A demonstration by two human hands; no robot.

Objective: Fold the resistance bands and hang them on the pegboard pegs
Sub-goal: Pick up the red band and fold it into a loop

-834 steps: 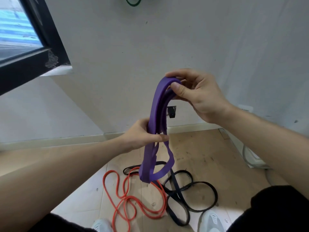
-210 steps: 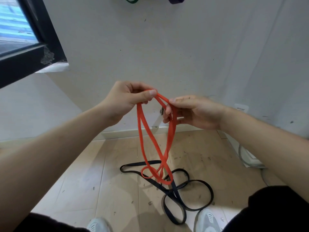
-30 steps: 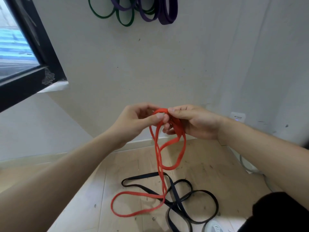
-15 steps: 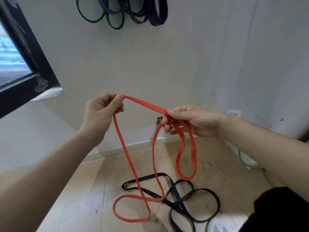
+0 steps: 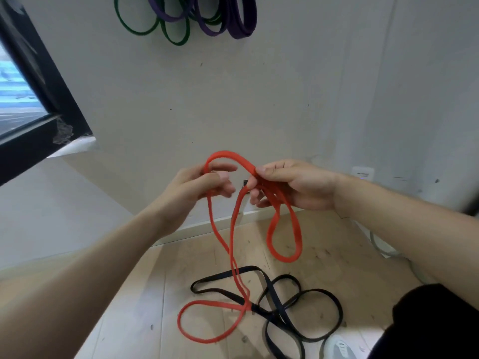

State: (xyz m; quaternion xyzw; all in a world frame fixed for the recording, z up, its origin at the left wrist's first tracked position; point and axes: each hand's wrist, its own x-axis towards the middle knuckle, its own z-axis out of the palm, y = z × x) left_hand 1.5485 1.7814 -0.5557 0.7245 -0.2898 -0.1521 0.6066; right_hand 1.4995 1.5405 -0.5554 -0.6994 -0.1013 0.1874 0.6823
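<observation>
Light, limp and stretchy by the look of it, the red band trails to the floor, the right hand pinching its gathered loops, the left hand curled round one strand; best grip is that bunched top.

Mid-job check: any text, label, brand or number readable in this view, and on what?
White wall plate: small dark print, too blurred to read.
Orange band, black band, hung green bands and purple bands: no print visible.
</observation>
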